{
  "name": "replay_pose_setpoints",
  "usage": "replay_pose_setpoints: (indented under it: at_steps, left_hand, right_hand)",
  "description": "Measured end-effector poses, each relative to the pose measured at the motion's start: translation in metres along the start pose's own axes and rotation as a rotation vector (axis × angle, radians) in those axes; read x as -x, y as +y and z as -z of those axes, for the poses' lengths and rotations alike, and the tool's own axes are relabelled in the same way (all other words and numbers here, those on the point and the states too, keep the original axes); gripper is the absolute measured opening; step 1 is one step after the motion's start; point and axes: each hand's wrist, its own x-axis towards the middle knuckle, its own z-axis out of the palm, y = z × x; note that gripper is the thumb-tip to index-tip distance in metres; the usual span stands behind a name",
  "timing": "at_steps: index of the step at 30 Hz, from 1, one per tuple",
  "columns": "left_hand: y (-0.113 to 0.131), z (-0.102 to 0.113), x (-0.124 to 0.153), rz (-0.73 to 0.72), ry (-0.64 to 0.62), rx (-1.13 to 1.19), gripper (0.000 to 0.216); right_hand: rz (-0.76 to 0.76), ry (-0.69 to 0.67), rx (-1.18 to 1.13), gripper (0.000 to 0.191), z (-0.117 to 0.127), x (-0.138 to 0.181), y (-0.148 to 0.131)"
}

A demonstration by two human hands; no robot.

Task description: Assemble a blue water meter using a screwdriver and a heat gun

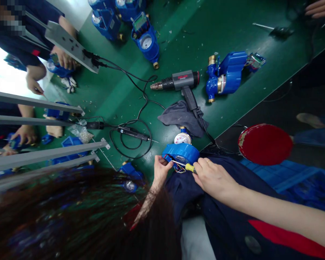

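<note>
My right hand (215, 177) is closed round a screwdriver (190, 167) with a yellow handle. Its thin shaft points left, across the open side of a blue water meter housing (188, 152). At that housing's left edge, the fingers of my left hand (162, 169) are pinched close to the screwdriver's tip. Thin coloured wires (181, 168) hang out of the housing just below the shaft. Behind the housing shows a white round meter dial (182, 138) with a brass fitting. What exactly the tip touches is too small to make out.
A heat gun (182, 80) lies on the green table beside a grey cloth (176, 115). Nearby are a corded electric screwdriver (134, 133) and another blue meter (227, 74). Metal bars (43, 155) cross at left, where other people's hands work. A red stool (265, 143) stands right.
</note>
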Motion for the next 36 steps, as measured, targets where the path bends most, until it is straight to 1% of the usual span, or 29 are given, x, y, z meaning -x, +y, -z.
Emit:
replay_pose_setpoints:
  at_steps: [5,9,12,13,14,17,18,20,21,23,27,29,32,34,36]
  left_hand:
    - [-0.005,-0.001,0.003,-0.053,0.002,0.046,0.05]
    - [-0.007,-0.002,0.006,-0.065,0.012,0.049,0.049]
    - [-0.007,-0.003,0.009,-0.072,0.012,0.051,0.049]
    - [-0.008,-0.003,0.011,-0.074,0.012,0.052,0.049]
    - [-0.008,-0.004,0.012,-0.076,0.013,0.055,0.049]
    - [-0.011,-0.006,0.016,-0.088,0.021,0.074,0.049]
    - [-0.012,-0.007,0.016,-0.092,0.025,0.081,0.048]
    - [-0.013,-0.009,0.017,-0.098,0.033,0.092,0.048]
    - [-0.013,-0.01,0.017,-0.102,0.037,0.095,0.048]
    - [-0.012,-0.012,0.017,-0.108,0.041,0.097,0.048]
    - [-0.008,-0.015,0.015,-0.093,0.031,0.115,0.047]
    - [-0.008,-0.016,0.015,-0.078,0.035,0.134,0.046]
    - [-0.012,-0.018,0.015,-0.048,0.066,0.159,0.045]
    - [-0.017,-0.019,0.015,-0.014,0.082,0.177,0.044]
    - [-0.021,-0.019,0.015,0.028,0.087,0.208,0.044]
  right_hand:
    - [0.002,0.084,0.065,0.024,-0.001,0.009,-0.004]
    - [0.047,0.074,0.067,0.031,-0.001,0.008,-0.009]
    - [0.023,0.085,0.01,0.033,-0.008,0.0,-0.014]
    - [-0.014,0.084,-0.048,0.032,-0.011,-0.002,-0.015]
    - [-0.075,0.069,-0.166,0.028,-0.014,-0.004,-0.016]
    - [-0.293,-0.019,-0.707,0.017,-0.027,-0.008,-0.014]
    - [-0.347,-0.06,-0.887,0.018,-0.031,-0.009,-0.012]
    - [-0.405,-0.145,-1.147,0.029,-0.04,-0.007,-0.009]
    - [-0.423,-0.187,-1.23,0.035,-0.044,-0.006,-0.007]
    - [-0.465,-0.264,-1.377,0.041,-0.049,-0.002,-0.003]
    - [-0.479,-0.348,-1.555,0.039,-0.054,0.005,0.004]
    - [-0.478,-0.376,-1.573,0.039,-0.055,0.005,0.005]
    - [-0.486,-0.389,-1.478,0.041,-0.056,0.001,0.0]
    - [-0.483,-0.346,-1.362,0.039,-0.054,-0.003,-0.004]
    - [-0.475,-0.268,-1.231,0.029,-0.051,-0.004,-0.008]
